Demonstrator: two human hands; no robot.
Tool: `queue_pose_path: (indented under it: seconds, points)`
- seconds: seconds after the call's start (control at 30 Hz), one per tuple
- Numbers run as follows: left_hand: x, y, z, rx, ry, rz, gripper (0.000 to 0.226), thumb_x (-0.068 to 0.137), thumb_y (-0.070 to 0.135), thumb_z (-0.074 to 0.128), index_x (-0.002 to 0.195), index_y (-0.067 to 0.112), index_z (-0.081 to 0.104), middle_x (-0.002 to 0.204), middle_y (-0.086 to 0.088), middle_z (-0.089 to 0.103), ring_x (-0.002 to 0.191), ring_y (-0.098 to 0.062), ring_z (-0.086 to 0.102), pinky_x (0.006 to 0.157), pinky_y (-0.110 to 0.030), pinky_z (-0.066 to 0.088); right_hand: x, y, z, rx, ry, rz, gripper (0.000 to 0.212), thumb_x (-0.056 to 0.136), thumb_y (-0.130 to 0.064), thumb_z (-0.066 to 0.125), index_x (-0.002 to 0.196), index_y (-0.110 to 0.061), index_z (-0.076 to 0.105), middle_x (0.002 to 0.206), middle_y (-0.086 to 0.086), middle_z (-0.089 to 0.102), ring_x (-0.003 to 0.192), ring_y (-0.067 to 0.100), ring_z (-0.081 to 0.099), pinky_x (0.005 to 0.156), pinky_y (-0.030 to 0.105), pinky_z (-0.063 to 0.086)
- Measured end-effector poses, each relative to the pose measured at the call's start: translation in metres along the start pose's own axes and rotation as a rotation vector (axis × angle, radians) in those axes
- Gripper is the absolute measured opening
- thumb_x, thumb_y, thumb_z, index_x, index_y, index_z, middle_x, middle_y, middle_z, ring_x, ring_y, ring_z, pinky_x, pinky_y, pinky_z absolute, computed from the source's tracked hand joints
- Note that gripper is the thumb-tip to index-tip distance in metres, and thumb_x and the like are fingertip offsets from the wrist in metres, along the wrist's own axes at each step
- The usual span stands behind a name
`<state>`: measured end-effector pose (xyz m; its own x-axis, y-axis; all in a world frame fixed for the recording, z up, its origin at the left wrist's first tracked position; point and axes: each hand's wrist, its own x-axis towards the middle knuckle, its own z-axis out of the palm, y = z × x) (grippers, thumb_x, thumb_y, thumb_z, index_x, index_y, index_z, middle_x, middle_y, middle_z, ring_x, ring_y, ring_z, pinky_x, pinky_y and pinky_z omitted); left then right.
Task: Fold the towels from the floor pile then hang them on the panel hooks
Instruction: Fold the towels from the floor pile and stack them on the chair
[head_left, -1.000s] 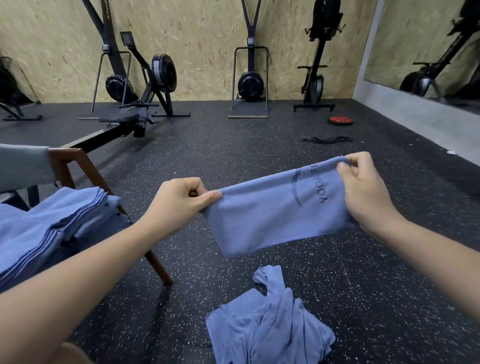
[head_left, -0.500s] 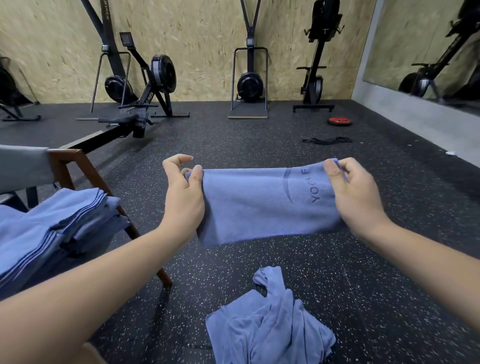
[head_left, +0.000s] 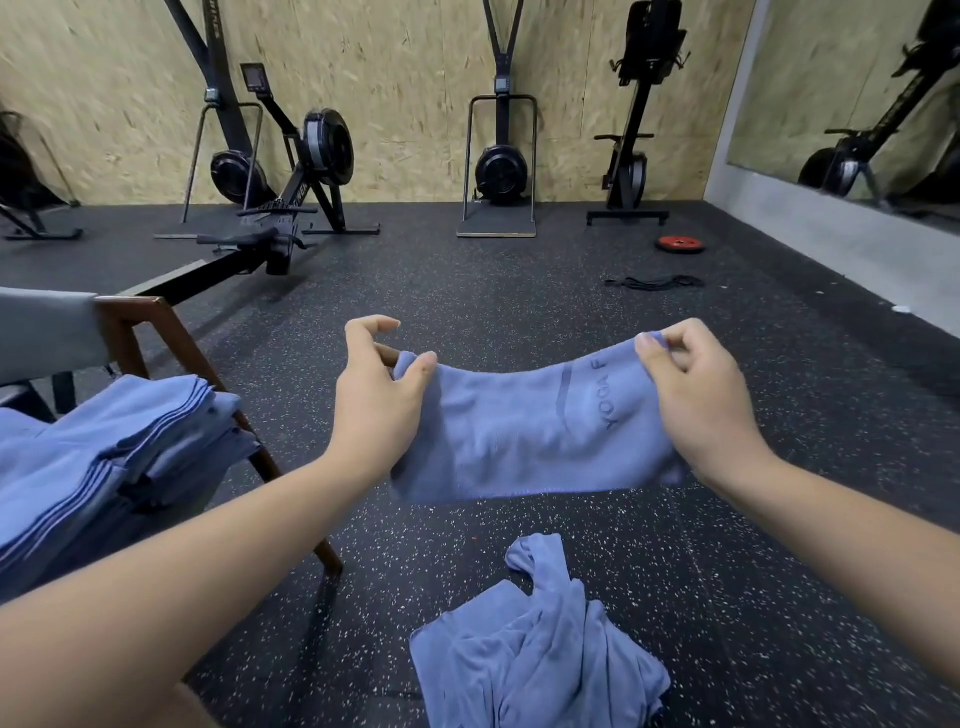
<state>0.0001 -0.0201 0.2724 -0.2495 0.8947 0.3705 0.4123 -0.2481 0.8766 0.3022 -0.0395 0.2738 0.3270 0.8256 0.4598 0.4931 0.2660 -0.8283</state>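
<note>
Left hand (head_left: 379, 395) and right hand (head_left: 696, 395) each pinch a top corner of a part-folded towel (head_left: 519, 431), mid-frame. Folded stack (head_left: 119, 441) at left; crumpled pile (head_left: 535, 649) lower centre, unfolded; no hooks visible.

The towel (head_left: 524, 431) I hold is periwinkle blue, with a darker band and lettering toward its right. The pile (head_left: 535, 649) at the bottom of the frame is the same plain blue; the stack (head_left: 104, 457) at left is blue with darker edge lines. The floor (head_left: 519, 291) is black, speckled white; the wall (head_left: 405, 78) flecked tan. The plate (head_left: 679, 243) at upper right is red; the chair (head_left: 47, 332) brown with grey.
</note>
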Motion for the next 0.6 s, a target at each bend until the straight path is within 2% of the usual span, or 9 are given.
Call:
queue_pose_path:
  seconds: [0.13,0.17,0.27,0.33,0.5,0.6]
  points:
    - [-0.011,0.007,0.008,-0.033,-0.076,-0.048,0.042,0.098,0.040,0.075,0.129,0.038,0.048,0.100,0.005,0.060,0.083,-0.009,0.057,0.070,-0.030,0.043,-0.013,-0.007,0.012,0.050,-0.117,0.020,0.025,0.102,-0.037,0.069,0.089,-0.018,0.060,0.069,0.013,0.062,0.060,0.012,0.046,0.065,0.038,0.041]
    - [-0.013,0.008,0.011,-0.040,-0.104,-0.055,0.043,0.097,0.041,0.077,0.128,0.039,0.048,0.100,0.005,0.061,0.083,-0.009,0.058,0.071,-0.030,0.043,-0.017,-0.009,0.015,0.071,-0.150,0.029,0.025,0.102,-0.037,0.070,0.088,-0.018,0.061,0.066,0.011,0.061,0.059,0.012,0.045,0.064,0.038,0.040]
    - [-0.022,0.011,0.017,-0.081,-0.188,-0.061,0.046,0.092,0.042,0.081,0.126,0.043,0.049,0.099,0.003,0.068,0.084,-0.011,0.064,0.074,-0.030,0.048,-0.027,-0.016,0.024,0.103,-0.215,0.050,0.024,0.101,-0.034,0.072,0.088,-0.016,0.062,0.057,-0.008,0.055,0.055,0.007,0.042,0.060,0.031,0.037]
    - [-0.026,0.015,0.020,-0.101,-0.230,-0.049,0.051,0.090,0.040,0.084,0.126,0.045,0.049,0.097,0.004,0.072,0.084,-0.013,0.067,0.074,-0.034,0.054,-0.034,-0.020,0.030,0.090,-0.244,0.044,0.023,0.101,-0.034,0.072,0.089,-0.016,0.063,0.055,-0.012,0.054,0.053,0.004,0.042,0.059,0.028,0.036]
    - [-0.039,0.028,0.026,-0.171,-0.319,-0.040,0.056,0.089,0.026,0.086,0.130,0.039,0.050,0.097,0.000,0.073,0.088,-0.029,0.073,0.063,-0.046,0.063,-0.045,-0.030,0.040,0.121,-0.320,0.053,0.022,0.100,-0.036,0.073,0.091,-0.020,0.061,0.067,0.007,0.066,0.056,0.010,0.050,0.059,0.032,0.042]
    - [-0.045,0.035,0.028,-0.202,-0.340,-0.021,0.052,0.092,0.023,0.084,0.130,0.036,0.051,0.100,-0.002,0.074,0.090,-0.027,0.075,0.065,-0.044,0.066,-0.050,-0.037,0.043,0.158,-0.372,0.067,0.020,0.101,-0.033,0.073,0.093,-0.020,0.060,0.074,0.014,0.069,0.059,0.019,0.060,0.055,0.038,0.052]
